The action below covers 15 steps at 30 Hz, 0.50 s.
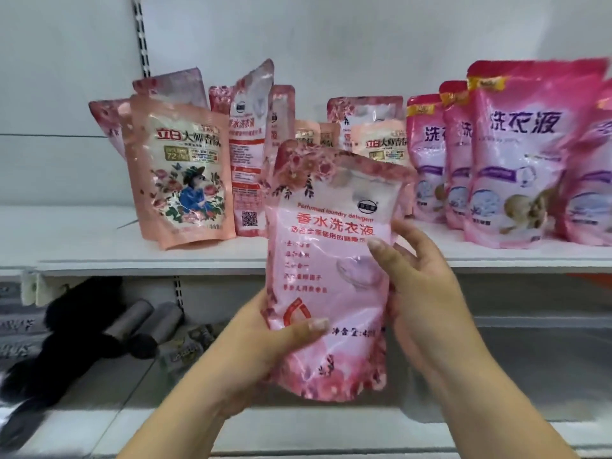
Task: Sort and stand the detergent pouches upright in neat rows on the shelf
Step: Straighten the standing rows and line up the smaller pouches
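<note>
Head view: nearest to us, both hands hold one pink pouch (326, 270) upright in the air, in front of the shelf edge (198, 261) and not touching it. Our left hand (265, 346) grips the pouch's lower left edge, thumb across the front near the bottom print. Our right hand (420, 279) grips the right edge higher up, thumb on the front, fingers wrapped behind. The pouch face is toward us, floral top, label "Perfumed laundry detergent".

Behind it, on the white shelf, we see a loose cluster at centre-left: a peach pouch with a figure in blue (182, 173) stands at the front, tilted slightly. Just right of it a pale pink pouch with a QR code (248, 154) leans, turned back toward us. More pouches of both kinds stand behind them, overlapping and at mixed angles. Another peach pouch (385, 144) shows just above the held pouch's top.

On the right, magenta pouches (516, 154) stand upright in rows running front to back, close together.

Below the shelf at left, dark fluffy items (76, 329) and grey cylinders (132, 321) lie on a lower shelf, blurred.
</note>
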Tool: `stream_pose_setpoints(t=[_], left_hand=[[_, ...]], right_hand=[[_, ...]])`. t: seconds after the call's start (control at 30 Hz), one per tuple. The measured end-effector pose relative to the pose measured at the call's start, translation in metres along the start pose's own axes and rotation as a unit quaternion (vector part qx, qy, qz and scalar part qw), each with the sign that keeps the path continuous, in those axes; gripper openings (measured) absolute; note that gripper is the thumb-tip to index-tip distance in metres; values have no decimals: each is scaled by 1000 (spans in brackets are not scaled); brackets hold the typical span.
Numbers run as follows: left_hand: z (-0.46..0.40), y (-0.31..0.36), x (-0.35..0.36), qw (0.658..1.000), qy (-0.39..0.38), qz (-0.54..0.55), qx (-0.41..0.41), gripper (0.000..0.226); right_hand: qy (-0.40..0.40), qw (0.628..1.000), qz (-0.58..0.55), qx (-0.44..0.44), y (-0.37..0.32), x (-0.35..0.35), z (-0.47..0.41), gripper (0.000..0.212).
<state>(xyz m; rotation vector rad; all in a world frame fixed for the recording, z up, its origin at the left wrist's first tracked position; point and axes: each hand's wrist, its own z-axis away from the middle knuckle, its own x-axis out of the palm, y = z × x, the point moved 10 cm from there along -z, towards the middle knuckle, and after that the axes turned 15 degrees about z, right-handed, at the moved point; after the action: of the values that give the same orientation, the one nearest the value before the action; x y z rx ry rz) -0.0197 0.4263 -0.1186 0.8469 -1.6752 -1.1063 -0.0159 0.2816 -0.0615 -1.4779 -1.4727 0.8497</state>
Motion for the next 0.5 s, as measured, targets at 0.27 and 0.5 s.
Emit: stream_pose_setpoints(t=[0.27,0.5], left_hand=[[-19,140,-12,925,153,-165,306,77],[-59,115,-32,923,210,-281,157,105]], right_hand=[[-112,982,16,-152,-99,70,-68,55],[-222,946,238,-15,-31,84,-137,27]])
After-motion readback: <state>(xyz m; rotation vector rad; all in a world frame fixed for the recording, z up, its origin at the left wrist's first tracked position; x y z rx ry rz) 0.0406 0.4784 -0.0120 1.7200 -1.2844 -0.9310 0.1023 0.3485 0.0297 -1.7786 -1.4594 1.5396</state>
